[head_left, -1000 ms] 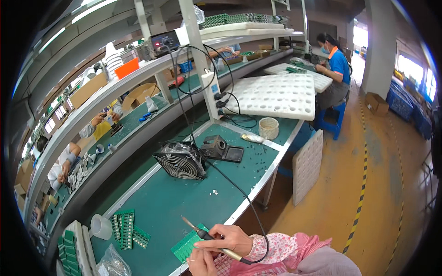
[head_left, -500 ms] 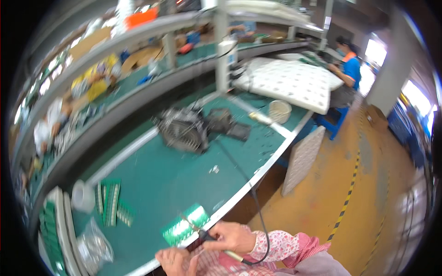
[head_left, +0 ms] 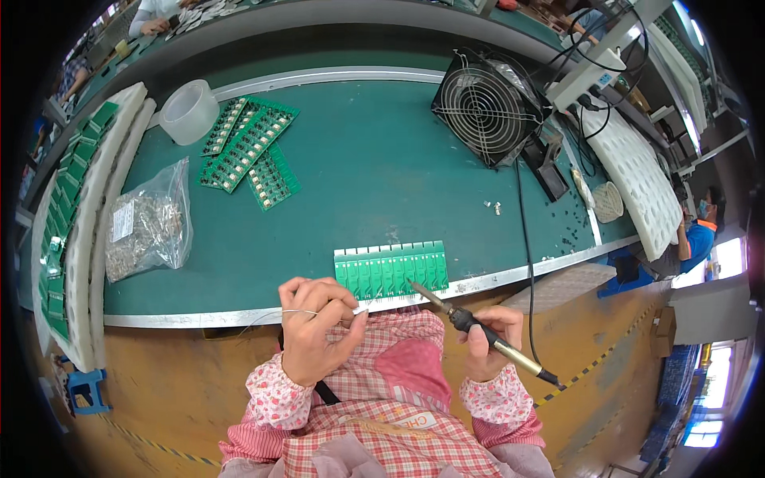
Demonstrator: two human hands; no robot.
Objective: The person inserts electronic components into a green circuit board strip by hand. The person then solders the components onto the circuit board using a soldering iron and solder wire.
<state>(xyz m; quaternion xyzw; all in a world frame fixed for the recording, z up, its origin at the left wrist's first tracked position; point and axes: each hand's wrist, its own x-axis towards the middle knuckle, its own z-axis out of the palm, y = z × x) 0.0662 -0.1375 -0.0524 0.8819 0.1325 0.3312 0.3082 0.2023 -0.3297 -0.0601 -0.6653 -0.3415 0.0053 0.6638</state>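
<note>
One green board (head_left: 390, 269) lies at the near edge of the table (head_left: 374, 175), just beyond both hands. Right hand (head_left: 488, 341) is closed round the soldering iron (head_left: 478, 328), its tip touching the board's near edge; left hand (head_left: 315, 327) pinches a thin wire (head_left: 275, 315) aimed toward the board. Best to bring wire and tip together on one pad — steady, brief. Beyond the board: loose boards (head_left: 249, 147), a bag (head_left: 147, 231), a cup (head_left: 188, 111), a fan (head_left: 482, 107). The iron's cord (head_left: 522, 239) runs just right of the board.
</note>
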